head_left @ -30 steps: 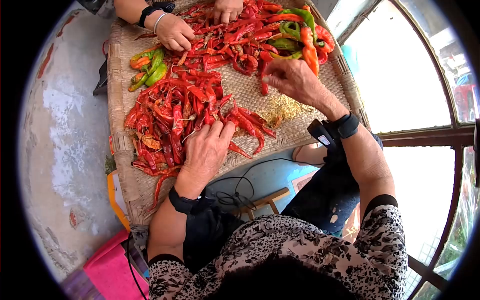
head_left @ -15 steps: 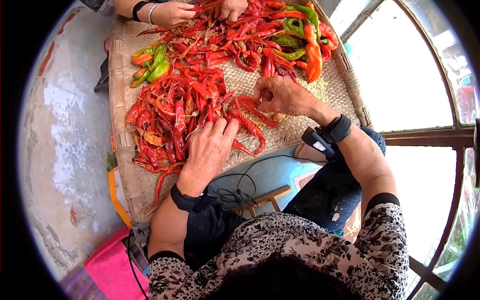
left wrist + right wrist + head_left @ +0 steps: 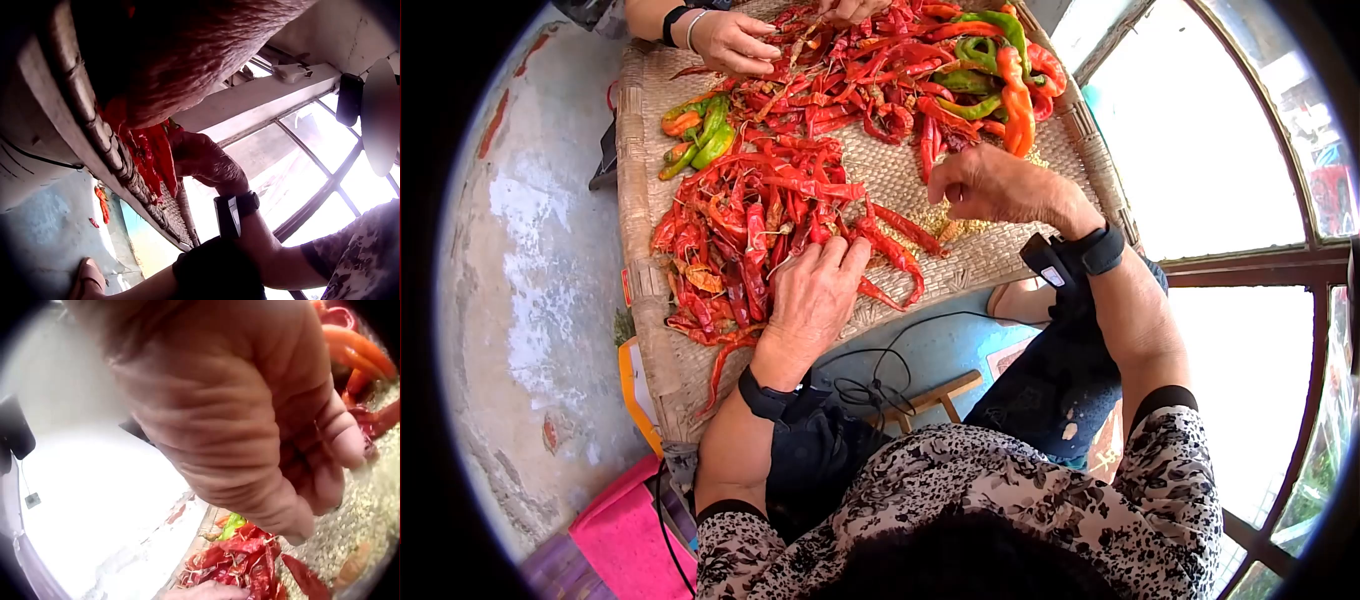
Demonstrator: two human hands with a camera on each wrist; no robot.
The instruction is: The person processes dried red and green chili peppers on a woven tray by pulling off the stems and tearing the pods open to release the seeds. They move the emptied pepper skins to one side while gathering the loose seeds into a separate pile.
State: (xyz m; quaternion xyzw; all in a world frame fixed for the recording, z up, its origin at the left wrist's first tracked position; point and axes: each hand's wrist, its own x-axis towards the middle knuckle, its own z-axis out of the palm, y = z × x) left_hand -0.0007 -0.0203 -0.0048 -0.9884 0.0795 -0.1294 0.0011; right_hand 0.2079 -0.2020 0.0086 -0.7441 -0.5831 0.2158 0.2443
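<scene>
My left hand [image 3: 812,300] rests with its fingertips on the near edge of a heap of dried red chili peppers [image 3: 745,215]. Over pale chili seeds [image 3: 925,215] on the woven tray [image 3: 870,160] hovers my right hand [image 3: 1010,190], its fingers loosely bent. The right wrist view shows a gap between thumb [image 3: 290,519] and fingers, with nothing held there. Just beyond that hand lie red peppers of the far heap [image 3: 840,80]. The left wrist view shows mostly the back of my left hand, its fingertips hidden.
Another person's hands [image 3: 735,42] work at the tray's far side. Green and orange peppers [image 3: 700,135] sit by the left rim; more, including an orange pepper [image 3: 1015,105], lie at the far right. A black cable [image 3: 875,390] and wooden stool [image 3: 945,390] are below, windows at right.
My right hand came down toward the near heap, then drew back right over the seeds. My left hand stayed put. The other person's hands shifted about the far heap.
</scene>
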